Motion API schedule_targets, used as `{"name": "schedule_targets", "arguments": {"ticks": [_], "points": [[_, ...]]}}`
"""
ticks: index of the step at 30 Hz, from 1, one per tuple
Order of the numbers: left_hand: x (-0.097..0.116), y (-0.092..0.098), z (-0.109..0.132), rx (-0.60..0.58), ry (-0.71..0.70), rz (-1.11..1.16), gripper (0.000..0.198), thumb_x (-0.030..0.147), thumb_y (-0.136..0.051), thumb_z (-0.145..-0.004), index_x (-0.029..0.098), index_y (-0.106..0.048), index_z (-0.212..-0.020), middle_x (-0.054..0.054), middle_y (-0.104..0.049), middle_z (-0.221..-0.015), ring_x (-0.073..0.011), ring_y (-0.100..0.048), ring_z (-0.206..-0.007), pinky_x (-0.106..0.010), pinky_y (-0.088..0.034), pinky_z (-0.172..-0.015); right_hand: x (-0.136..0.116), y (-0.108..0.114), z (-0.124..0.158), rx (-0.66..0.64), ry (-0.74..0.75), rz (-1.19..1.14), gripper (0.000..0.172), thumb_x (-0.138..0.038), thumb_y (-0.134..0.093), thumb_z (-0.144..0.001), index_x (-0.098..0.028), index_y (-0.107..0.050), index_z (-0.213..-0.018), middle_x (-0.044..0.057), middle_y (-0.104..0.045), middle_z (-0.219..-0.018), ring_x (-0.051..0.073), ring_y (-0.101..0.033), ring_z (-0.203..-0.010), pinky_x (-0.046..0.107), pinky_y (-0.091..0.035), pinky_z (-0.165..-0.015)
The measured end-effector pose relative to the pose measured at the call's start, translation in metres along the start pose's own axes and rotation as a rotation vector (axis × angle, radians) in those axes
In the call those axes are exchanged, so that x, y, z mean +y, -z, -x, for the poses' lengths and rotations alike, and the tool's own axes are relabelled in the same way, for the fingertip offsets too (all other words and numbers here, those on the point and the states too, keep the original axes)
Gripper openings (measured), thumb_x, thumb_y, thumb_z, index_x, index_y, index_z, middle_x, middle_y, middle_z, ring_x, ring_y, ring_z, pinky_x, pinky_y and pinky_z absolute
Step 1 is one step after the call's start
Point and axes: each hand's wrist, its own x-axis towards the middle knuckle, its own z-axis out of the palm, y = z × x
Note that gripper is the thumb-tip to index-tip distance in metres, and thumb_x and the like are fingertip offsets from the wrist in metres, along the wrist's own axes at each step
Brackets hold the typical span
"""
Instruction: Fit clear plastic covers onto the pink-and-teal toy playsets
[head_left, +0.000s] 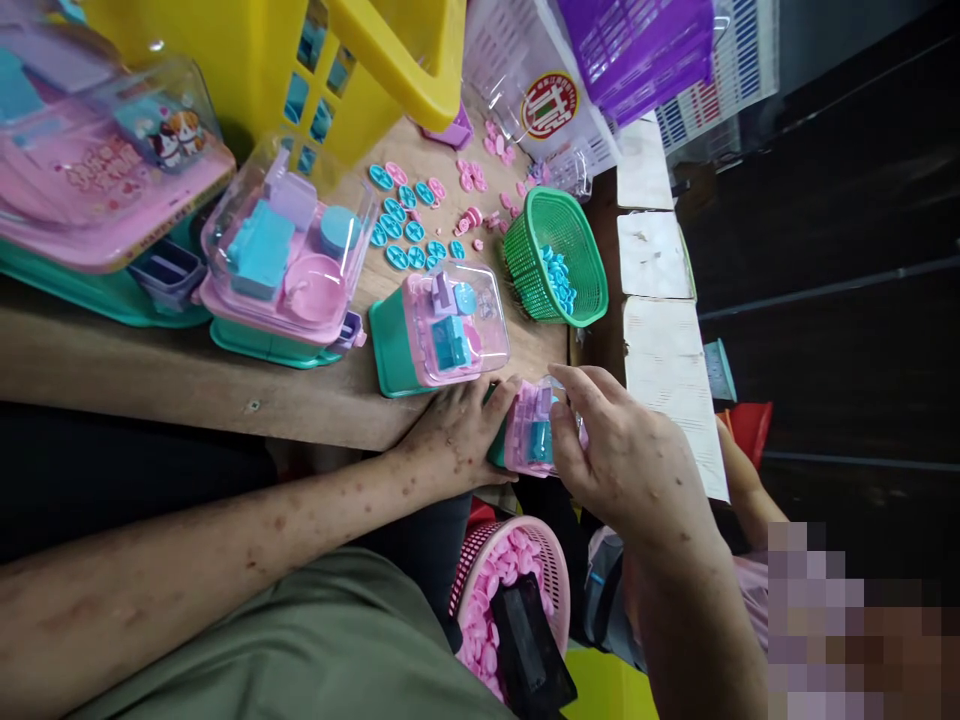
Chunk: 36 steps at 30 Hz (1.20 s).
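The small box with a clear cover and pink and blue inner parts is between the 2 hands at the right end of the table's near edge; whether it rests on wood or is held up, I cannot tell. The left hand lies along its left side, fingers slightly spread, their grip partly hidden. The right hand curves over the cover from the right, thumb and index finger apart; I cannot tell whether they pinch its rim. The step looks like handling the cover: best to brace the base with the left palm and press evenly, so that the thin plastic doesn't flex. Mind the clear-covered box just beyond and the green basket on the far side.
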Motion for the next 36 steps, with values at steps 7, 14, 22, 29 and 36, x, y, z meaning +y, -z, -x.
{"name": "schedule_targets", "arguments": {"ticks": [7, 14, 22, 29, 36], "points": [[0.0, 0.0, -0.001, -0.002, 0.009, 0.039, 0.113, 0.054, -0.107, -0.08, 0.026, -0.035, -0.163, -0.022, -0.057, -0.159, -0.0487, -0.063, -0.15, -0.065, -0.058, -0.121, -0.006, 0.001, 0.007, 0.057, -0.001, 0.034, 0.042, -0.035, -0.047, -0.117, -0.018, -0.067, -0.15, 0.015, -0.081, -0.135, 0.026, -0.076, -0.078, 0.037, -0.043, -0.053], [-0.001, -0.002, -0.001, 0.02, 0.001, 0.03, 0.115, 0.057, -0.107, -0.078, 0.026, -0.034, -0.161, -0.02, -0.058, -0.156, -0.0478, -0.066, -0.146, -0.064, -0.059, -0.12, -0.001, -0.001, 0.007, 0.037, 0.0, -0.014, 0.043, -0.035, -0.046, -0.117, -0.018, -0.068, -0.149, 0.015, -0.081, -0.135, 0.027, -0.078, -0.081, 0.037, -0.046, -0.054], [-0.001, -0.006, 0.001, 0.018, 0.0, 0.02, 0.121, 0.059, -0.108, -0.076, 0.025, -0.032, -0.164, -0.023, -0.057, -0.158, -0.05, -0.063, -0.148, -0.068, -0.055, -0.124, 0.004, -0.003, 0.008, 0.051, 0.057, -0.01, 0.045, -0.036, -0.044, -0.117, -0.016, -0.066, -0.151, 0.017, -0.08, -0.14, 0.03, -0.081, -0.089, 0.038, -0.051, -0.055], [-0.001, -0.006, 0.0, 0.023, -0.004, 0.037, 0.116, 0.055, -0.108, -0.078, 0.028, -0.033, -0.162, -0.02, -0.057, -0.157, -0.0486, -0.064, -0.147, -0.067, -0.058, -0.122, 0.002, -0.005, 0.016, 0.086, 0.031, -0.063, 0.045, -0.036, -0.049, -0.117, -0.019, -0.062, -0.157, 0.016, -0.078, -0.146, 0.031, -0.084, -0.096, 0.038, -0.057, -0.059], [-0.001, -0.005, 0.0, 0.053, -0.024, 0.028, 0.115, 0.051, -0.109, -0.077, 0.027, -0.033, -0.16, -0.02, -0.058, -0.155, -0.0477, -0.064, -0.147, -0.066, -0.058, -0.122, 0.005, -0.005, 0.013, 0.03, -0.01, -0.126, 0.044, -0.036, -0.048, -0.117, -0.02, -0.066, -0.154, 0.015, -0.079, -0.144, 0.034, -0.084, -0.101, 0.04, -0.062, -0.067]]}}
